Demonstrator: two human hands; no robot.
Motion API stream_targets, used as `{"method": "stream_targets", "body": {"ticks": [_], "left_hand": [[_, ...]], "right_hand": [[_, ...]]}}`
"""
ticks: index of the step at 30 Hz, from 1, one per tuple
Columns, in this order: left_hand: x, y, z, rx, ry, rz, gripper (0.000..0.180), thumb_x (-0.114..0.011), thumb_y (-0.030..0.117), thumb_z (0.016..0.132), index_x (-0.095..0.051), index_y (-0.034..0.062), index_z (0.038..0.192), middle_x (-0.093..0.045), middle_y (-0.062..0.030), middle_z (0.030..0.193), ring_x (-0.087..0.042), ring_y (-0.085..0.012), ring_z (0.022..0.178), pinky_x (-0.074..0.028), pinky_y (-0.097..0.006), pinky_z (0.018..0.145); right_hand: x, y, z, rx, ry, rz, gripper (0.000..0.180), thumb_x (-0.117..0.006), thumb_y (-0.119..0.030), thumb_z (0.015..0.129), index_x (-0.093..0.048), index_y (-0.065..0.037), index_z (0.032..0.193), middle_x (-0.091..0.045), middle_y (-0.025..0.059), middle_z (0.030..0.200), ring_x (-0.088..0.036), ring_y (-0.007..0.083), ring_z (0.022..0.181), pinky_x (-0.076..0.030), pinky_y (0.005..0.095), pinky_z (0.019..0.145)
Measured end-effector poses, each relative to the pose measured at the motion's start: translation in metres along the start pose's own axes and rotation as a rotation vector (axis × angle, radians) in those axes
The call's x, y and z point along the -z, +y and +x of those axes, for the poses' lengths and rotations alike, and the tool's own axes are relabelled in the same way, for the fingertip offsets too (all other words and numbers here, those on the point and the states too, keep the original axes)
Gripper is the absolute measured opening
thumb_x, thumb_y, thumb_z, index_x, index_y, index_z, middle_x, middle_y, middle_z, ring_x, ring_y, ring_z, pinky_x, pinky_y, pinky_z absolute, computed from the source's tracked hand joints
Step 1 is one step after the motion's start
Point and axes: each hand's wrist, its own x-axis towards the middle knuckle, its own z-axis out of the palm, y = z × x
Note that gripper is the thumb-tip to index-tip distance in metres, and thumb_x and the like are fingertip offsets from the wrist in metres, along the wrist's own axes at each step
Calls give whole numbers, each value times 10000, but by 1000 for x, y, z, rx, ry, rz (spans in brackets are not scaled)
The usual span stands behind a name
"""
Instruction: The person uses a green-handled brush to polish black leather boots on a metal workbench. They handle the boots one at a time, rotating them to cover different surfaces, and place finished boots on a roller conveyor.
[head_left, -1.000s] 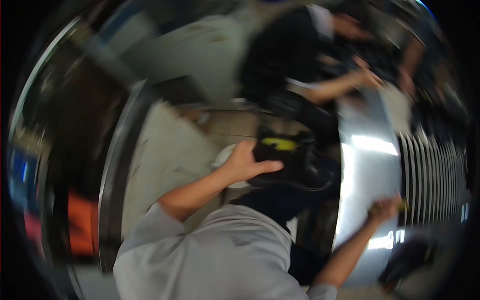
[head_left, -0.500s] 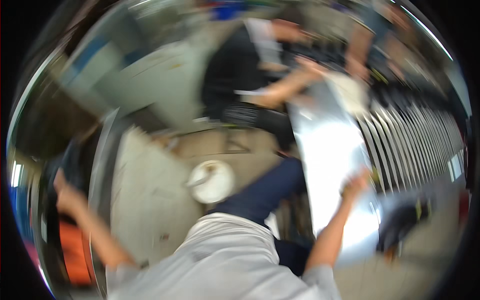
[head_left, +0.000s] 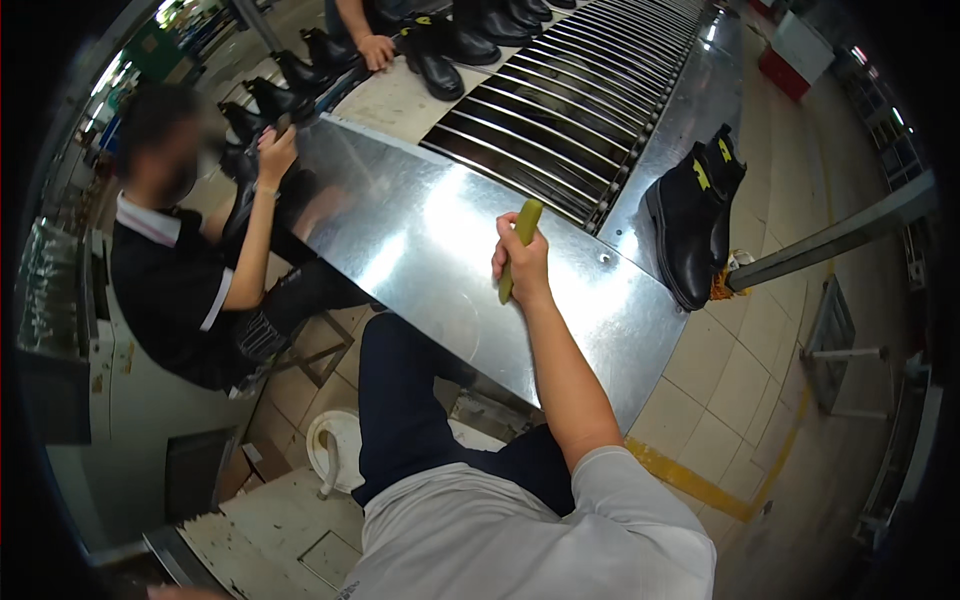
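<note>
My right hand (head_left: 524,264) is closed around an olive-green bar-shaped tool (head_left: 529,220), held above the shiny metal tabletop (head_left: 400,225). Both ends of the tool stick out of the fist; its exact kind I cannot make out. Of my left arm only a sliver of skin (head_left: 185,593) shows at the lower left rim, its fingers out of sight. To the right of my right hand, a pair of black ankle boots (head_left: 690,225) with yellow-green tabs stands on the metal ledge.
Beyond the tabletop runs a conveyor of metal bars (head_left: 560,110). Black boots (head_left: 432,65) line its far left side. A co-worker in black (head_left: 170,270) sits at left, holding something small. Another person's hand (head_left: 376,52) rests behind. A white bucket (head_left: 335,450) stands by my leg.
My view has swung to the right and steadied. My left hand, stretched out at left before, has dropped to the lower rim. The green tool in my right hand now shows clearly.
</note>
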Motion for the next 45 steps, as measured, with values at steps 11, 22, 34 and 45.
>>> {"method": "stream_targets", "body": {"ticks": [11,22,34,45], "left_hand": [[-86,500,-200,-54,-1166,-1444,444,-634,6,961,-576,-40,1399,-604,-186,1433,-539,-293,1370,-394,-390,1156],[-24,571,-297,-423,-1218,-1617,284,-700,101,903,-704,53,1183,-641,-159,1332,-551,-364,1315,-367,-554,1136],[-30,567,-302,-379,-1206,-1626,217,-715,119,897,-724,53,1103,-669,-147,1301,-569,-349,1307,-363,-535,1144],[-35,563,-310,-294,-1204,-1671,197,-701,134,924,-729,41,1096,-702,-140,1248,-608,-340,1259,-391,-509,1127]], "right_hand": [[2,-15,17,13,81,26,330,-700,-290,983,-612,-64,1208,-561,20,675,-552,124,539,-451,285,515],[194,-189,11,553,854,-1484,753,-860,-485,814,-623,14,1326,-691,211,1276,-659,435,1152,-504,453,1002],[209,-196,33,425,765,-1384,623,-856,-461,799,-651,18,1141,-732,260,1013,-687,477,1001,-523,517,860],[122,-200,-16,236,518,-993,399,-889,-290,817,-595,-32,896,-535,-22,731,-494,116,692,-433,318,636]]}}
